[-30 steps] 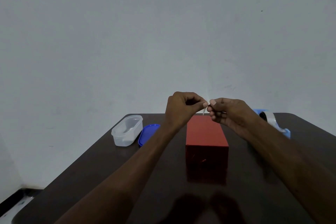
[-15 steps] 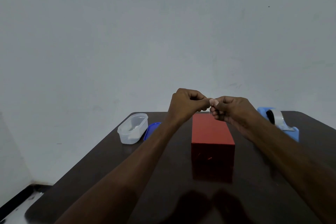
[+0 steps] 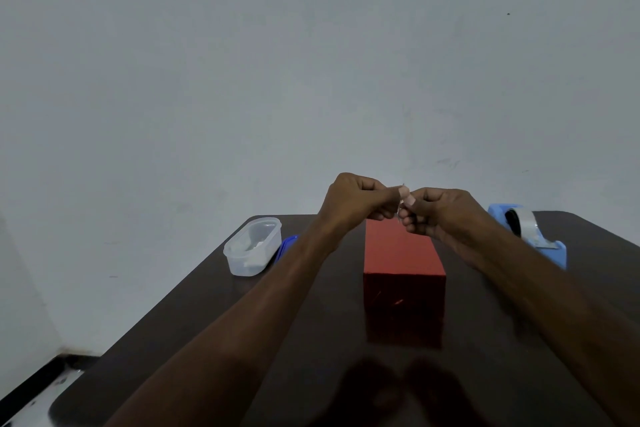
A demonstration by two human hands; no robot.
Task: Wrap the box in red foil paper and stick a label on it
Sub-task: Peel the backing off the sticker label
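Peeling looks like the step in hand: both hands meet above the far end of the box point(image 3: 401, 250), working a small pale slip, probably the label point(image 3: 402, 197), between the fingertips. To do it well, keep the pinch right at the slip's edge, separate backing from sticker slowly, and avoid touching the adhesive face more than needed; then lower it flat onto the box top rather than one corner first, so it does not crease. The left hand point(image 3: 356, 203) is raised, knuckles up, fingers curled in, thumb and forefinger pinching the slip's left side. The right hand point(image 3: 438, 211) mirrors it, fingers curled, fingertips gripping the slip's right side; the two hands touch at the tips. Which part is backing and which is sticker cannot be told, too small. The box, already covered in red foil, stands on the dark table point(image 3: 207, 315) directly under and nearer than the hands, untouched. A clear plastic tub point(image 3: 252, 246) with a blue lid point(image 3: 285, 248) beside it sits to the left; a blue tape dispenser point(image 3: 530, 236) sits to the right.
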